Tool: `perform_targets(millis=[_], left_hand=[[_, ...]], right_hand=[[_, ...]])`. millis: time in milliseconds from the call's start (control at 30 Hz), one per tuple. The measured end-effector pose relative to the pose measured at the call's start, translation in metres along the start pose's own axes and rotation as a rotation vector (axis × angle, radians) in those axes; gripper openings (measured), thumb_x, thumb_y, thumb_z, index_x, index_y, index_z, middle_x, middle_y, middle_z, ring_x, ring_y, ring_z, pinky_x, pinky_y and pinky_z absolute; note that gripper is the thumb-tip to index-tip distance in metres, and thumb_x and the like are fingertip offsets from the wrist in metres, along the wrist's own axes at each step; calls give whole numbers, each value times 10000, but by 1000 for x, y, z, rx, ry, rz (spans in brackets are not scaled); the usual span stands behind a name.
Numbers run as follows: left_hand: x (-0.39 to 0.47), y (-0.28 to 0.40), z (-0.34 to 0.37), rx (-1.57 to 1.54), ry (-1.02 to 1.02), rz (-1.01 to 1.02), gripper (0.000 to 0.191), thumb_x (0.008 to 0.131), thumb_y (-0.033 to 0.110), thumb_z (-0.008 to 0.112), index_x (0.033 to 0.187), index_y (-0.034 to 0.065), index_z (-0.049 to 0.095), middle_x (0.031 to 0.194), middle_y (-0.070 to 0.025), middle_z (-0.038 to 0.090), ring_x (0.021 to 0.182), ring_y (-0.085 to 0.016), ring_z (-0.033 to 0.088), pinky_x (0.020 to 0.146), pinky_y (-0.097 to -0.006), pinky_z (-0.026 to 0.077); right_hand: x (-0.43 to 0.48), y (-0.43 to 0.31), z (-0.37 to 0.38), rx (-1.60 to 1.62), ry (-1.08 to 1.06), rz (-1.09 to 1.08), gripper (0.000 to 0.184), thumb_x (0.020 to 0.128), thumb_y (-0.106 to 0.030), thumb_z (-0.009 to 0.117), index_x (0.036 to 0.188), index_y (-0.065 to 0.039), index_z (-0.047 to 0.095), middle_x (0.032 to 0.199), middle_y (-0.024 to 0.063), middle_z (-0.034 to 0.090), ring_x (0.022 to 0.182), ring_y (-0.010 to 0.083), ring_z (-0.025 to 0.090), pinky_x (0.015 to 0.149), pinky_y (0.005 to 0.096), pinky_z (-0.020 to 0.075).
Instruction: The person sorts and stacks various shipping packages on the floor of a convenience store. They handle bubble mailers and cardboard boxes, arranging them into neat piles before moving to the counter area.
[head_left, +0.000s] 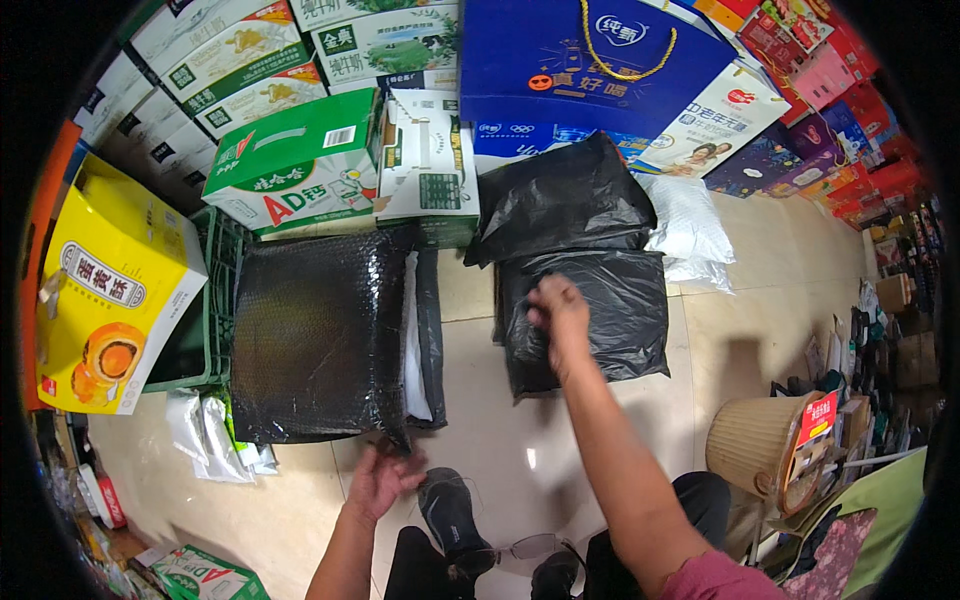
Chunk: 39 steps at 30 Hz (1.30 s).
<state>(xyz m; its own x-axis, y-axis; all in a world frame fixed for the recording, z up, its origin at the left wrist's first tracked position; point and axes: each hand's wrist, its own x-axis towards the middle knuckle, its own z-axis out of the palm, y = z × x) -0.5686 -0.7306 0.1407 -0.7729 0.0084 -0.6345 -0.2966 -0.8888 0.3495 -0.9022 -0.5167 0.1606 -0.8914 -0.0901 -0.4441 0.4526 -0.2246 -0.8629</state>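
Observation:
My left hand (384, 477) is palm-up with spread fingers at the lower corner of a shiny black bubble mailer (315, 337). Whether its fingertips touch that corner is unclear. Under the mailer's right side, a white packet (414, 345) and another black parcel (432, 352) stick out. My right hand (561, 311), blurred and with curled fingers, is over a flat black plastic parcel (622, 315); I cannot tell whether it grips the plastic. Behind that parcel lies a second black plastic bag (562, 199), crumpled and full, overlapping its far edge.
White bubble mailers (686, 225) lie right of the black parcels. Milk cartons (292, 165) and a blue gift bag (570, 67) line the back. A yellow box (120, 292) leans in a green crate (217, 300). Silver pouches (214, 442) lie nearby. A wicker basket (750, 442) stands right.

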Motion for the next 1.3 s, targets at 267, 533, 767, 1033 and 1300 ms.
perform_targets(millis=[267, 533, 767, 1033, 1300], left_hand=[[24, -14, 10, 221, 97, -88, 483, 930, 345, 544, 1308, 46, 506, 1267, -143, 592, 1131, -288, 597, 931, -456, 511], [15, -13, 11, 309, 166, -63, 458, 930, 279, 512, 1319, 38, 491, 1241, -133, 608, 1100, -271, 615, 916, -437, 524], [24, -17, 23, 341, 160, -115, 529, 926, 345, 587, 1349, 50, 470, 1237, -110, 606, 1114, -243, 611, 899, -403, 530], [24, -17, 40, 401, 189, -134, 543, 929, 331, 598, 1371, 51, 449, 1203, -84, 610, 1053, -194, 615, 850, -334, 514], [25, -20, 38, 399, 181, -141, 532, 935, 320, 585, 1378, 58, 448, 1213, -80, 604, 1058, -186, 607, 861, -330, 510]], right_hand=[[122, -56, -13, 109, 194, 244, 396, 937, -294, 603, 1177, 17, 552, 1053, 127, 607, 807, 246, 612, 587, 397, 562], [26, -95, -47, 333, -34, -58, 330, 956, -221, 586, 1178, 20, 538, 1125, 112, 615, 924, 218, 635, 686, 320, 565], [-32, 22, -139, 477, 187, -65, 428, 969, -268, 566, 1293, 1, 491, 1298, 111, 560, 1198, 250, 523, 1062, 409, 387], [-47, 43, -122, 731, 444, 54, 399, 1010, -305, 452, 1339, -81, 481, 1359, 77, 526, 1237, 265, 489, 1090, 445, 348], [-64, 55, -126, 600, 550, 285, 533, 901, -329, 643, 1346, -87, 478, 1440, 82, 437, 1294, 288, 430, 1051, 587, 321]])
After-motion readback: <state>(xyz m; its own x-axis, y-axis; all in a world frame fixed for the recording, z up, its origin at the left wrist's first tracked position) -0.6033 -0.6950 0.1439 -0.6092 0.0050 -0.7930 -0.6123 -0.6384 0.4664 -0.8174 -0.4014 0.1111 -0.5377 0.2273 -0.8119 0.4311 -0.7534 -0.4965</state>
